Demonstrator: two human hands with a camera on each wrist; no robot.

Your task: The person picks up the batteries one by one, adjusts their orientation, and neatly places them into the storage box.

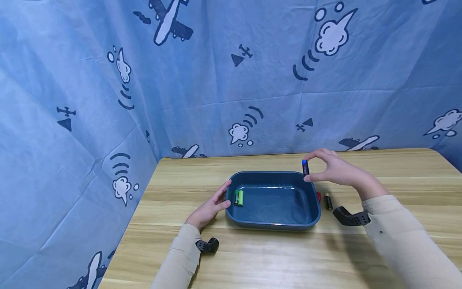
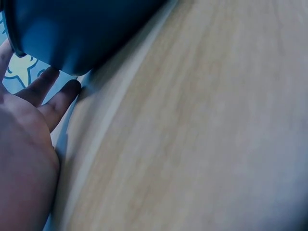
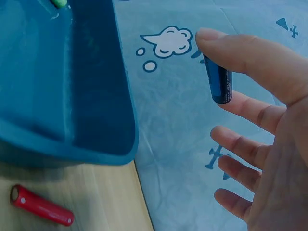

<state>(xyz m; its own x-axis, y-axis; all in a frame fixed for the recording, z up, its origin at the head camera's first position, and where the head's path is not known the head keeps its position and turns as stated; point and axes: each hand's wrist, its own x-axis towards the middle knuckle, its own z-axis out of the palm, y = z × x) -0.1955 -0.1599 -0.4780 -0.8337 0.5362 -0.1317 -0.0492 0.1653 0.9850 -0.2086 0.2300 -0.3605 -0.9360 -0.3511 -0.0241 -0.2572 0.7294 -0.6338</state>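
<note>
A dark blue plastic bin (image 1: pixel 274 224) lies lengthwise on the table. My left hand (image 1: pixel 208 208) rests against its left end, thumb and fingers spread along the rim; the left wrist view shows straight fingers (image 2: pixel 62 101) at the outer wall. Two batteries, one green (image 1: pixel 240 198) and one dark with green (image 1: pixel 236 198), lie side by side inside at the left. Above the bin's back right corner, my right hand (image 1: pixel 333 170) pinches a black-and-blue battery (image 3: pixel 220 82) end to end between thumb and index finger. Its other fingers are apart and hold nothing.
Right of the bin, a red battery (image 3: pixel 42 205) and a black battery with a gold-coloured end (image 1: pixel 328 202) lie on the wooden table (image 1: pixel 267 257). A blue printed cloth (image 1: pixel 267 84) hangs behind and to the left. Each wrist wears a black camera mount (image 1: pixel 350 217).
</note>
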